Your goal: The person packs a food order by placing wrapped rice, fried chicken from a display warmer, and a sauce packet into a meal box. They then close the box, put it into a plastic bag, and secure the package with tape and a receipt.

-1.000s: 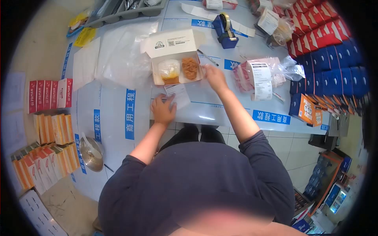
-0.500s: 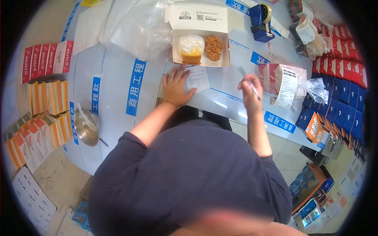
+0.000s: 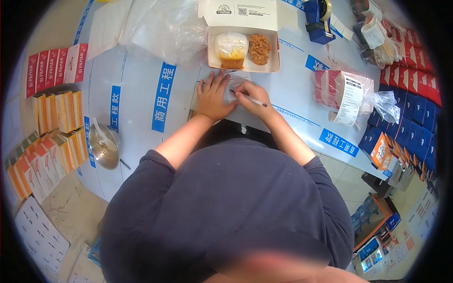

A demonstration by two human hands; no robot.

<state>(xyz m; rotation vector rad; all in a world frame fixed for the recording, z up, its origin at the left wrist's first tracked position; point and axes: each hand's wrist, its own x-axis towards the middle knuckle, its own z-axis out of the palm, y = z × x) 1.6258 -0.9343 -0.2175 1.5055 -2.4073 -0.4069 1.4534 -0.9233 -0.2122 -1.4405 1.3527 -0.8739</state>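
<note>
1. In the head view, the right hand point(image 3: 252, 100) is gripping a pen point(image 3: 259, 102), its fingers closing round the barrel and its point aiming at a printed slip point(image 3: 237, 80). Whether the tip is touching the paper, I cannot tell.
2. The left hand point(image 3: 214, 99) is lying palm down with fingers spreading open, gripping nothing; its fingertips are covering the slip's left edge.
3. The slip is lying on the desk point(image 3: 137, 94) between the hands, just in front of the open box.
4. Writing well here is probably calling for firm, flat pressure from the left hand, since thin paper is likely to be sliding or creasing; the right wrist should be resting on the desk, clear of the printing.
5. The open box point(image 3: 263, 69) is holding a wrapped packet point(image 3: 231, 45) on the left and a fried piece point(image 3: 260, 49) on the right, apart; its lid point(image 3: 264, 19) is leaning back.
6. Well to the left, a metal bowl point(image 3: 111, 162) is holding a pale spoon point(image 3: 104, 135).
7. On the right, a clear bag point(image 3: 386, 106) is wrapping reddish boxes point(image 3: 325, 89).
</note>
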